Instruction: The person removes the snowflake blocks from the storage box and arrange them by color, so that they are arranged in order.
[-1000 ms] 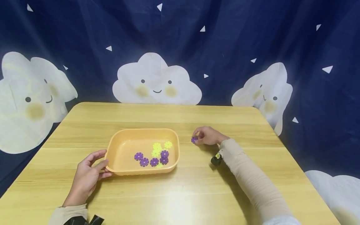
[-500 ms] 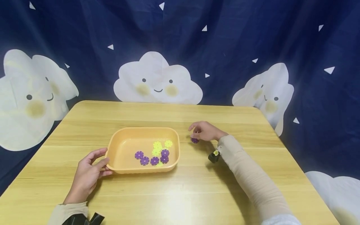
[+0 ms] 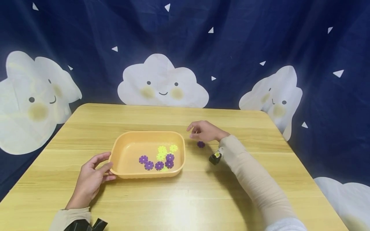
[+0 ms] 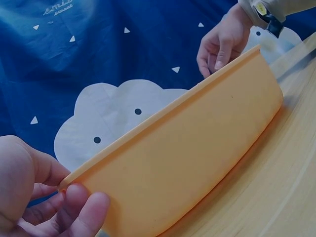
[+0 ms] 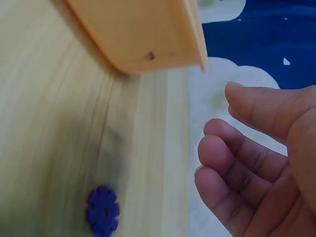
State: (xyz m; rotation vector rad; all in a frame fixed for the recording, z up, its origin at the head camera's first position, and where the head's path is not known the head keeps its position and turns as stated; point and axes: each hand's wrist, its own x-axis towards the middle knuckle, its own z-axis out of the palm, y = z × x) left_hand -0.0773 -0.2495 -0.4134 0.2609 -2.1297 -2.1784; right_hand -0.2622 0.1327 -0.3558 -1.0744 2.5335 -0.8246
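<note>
My left hand point(image 3: 90, 178) grips the left rim of an orange plastic tray point(image 3: 127, 175), thumb on the edge and fingers below it, as the left wrist view also shows. Inside, toward the tray's right half, lie several purple notched discs point(image 3: 159, 166) and several yellow notched discs point(image 3: 161, 156), some overlapping. To the right of the tray a single purple disc point(image 3: 200, 144) lies flat on the table. Above and just beyond it hovers my right hand point(image 3: 206, 131). In the right wrist view its thumb and fingers stand apart with nothing between them.
The wooden table point(image 3: 144, 199) reaches back to a dark blue curtain point(image 3: 231, 38) with white clouds. A small black device point(image 3: 215, 158) hangs at my right wrist, and black straps point(image 3: 83, 225) wrap the left one.
My right hand has let go of the purple disc, lifted, and moved left toward the tray. That disc stays on the table. The left hand keeps its grip on the tray.
</note>
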